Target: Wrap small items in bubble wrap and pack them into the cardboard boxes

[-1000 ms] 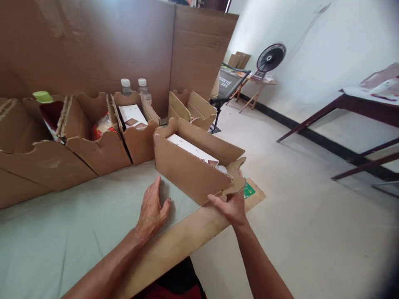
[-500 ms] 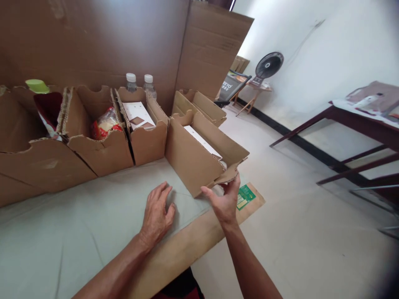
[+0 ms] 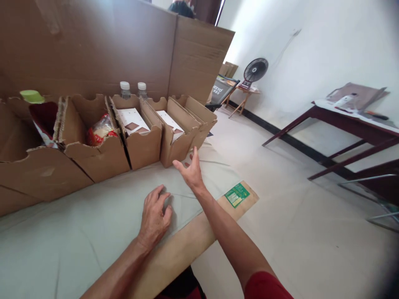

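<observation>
Far-left bins: a row of open cardboard trays runs along the upper left; one holds a red-and-clear snack packet [image 3: 100, 131].
Bottles: two capped water bottles [image 3: 125, 89] stand behind the row, against the tall cardboard wall [image 3: 93, 45].
Left hand: left hand [image 3: 153, 216] lies palm-down on the grey-green table cover [image 3: 62, 241], lower centre, fingers loosely curled and slightly apart, gripping nothing.
Tray: the cardboard tray [image 3: 174, 139] nearest the hands sits mid-frame in line with its neighbours, touching them on both sides as far as I can tell; white cards lie inside.
Right hand: right hand [image 3: 190, 171] hovers just before the tray's front wall, fingers spread, empty, not touching.
Handling: likely light, stiff corrugated board with crushable scalloped edges; best gripped low on the front wall or by both side walls.
Right of frame: a green label [image 3: 237, 194] on the board edge.
</observation>
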`<state>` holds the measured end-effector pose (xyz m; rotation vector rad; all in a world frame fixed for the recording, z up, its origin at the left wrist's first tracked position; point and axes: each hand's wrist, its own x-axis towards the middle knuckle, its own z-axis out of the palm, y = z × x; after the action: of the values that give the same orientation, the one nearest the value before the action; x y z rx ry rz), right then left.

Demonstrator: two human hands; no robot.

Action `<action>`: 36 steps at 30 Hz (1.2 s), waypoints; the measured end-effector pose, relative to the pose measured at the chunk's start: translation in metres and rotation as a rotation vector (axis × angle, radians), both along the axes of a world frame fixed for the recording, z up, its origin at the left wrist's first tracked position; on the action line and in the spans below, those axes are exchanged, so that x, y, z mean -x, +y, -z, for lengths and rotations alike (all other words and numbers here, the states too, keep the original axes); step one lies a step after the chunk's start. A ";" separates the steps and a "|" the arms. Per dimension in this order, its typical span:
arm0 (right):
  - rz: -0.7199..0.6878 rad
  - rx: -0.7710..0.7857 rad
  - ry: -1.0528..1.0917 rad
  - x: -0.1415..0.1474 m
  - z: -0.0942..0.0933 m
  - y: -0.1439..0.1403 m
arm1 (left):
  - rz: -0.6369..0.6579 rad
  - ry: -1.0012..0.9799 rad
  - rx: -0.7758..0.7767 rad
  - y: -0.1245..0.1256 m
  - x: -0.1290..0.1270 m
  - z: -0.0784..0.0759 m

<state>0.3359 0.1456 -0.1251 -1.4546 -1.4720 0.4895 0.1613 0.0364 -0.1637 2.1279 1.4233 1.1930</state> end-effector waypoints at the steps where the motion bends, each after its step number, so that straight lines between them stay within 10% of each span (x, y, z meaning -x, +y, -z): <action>1: -0.011 0.022 -0.019 0.001 0.002 -0.005 | -0.001 0.001 -0.004 0.000 0.000 0.000; 16: -0.237 0.022 -0.179 0.013 -0.006 0.010 | -0.017 0.022 0.001 0.000 -0.002 0.000; 22: -0.351 -0.043 -0.150 0.049 -0.071 0.000 | 0.000 0.027 0.029 -0.001 -0.001 0.000; 29: -0.329 0.057 -0.626 0.099 -0.129 0.034 | -0.044 -0.114 0.032 0.001 0.000 -0.010; 36: -0.399 -0.108 -0.435 0.003 -0.123 -0.082 | -0.347 -0.365 0.021 -0.027 0.048 -0.065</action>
<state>0.3326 0.0637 -0.0018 -1.2296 -2.1226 0.3332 0.1130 0.0098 -0.0989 1.5784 1.6554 1.5838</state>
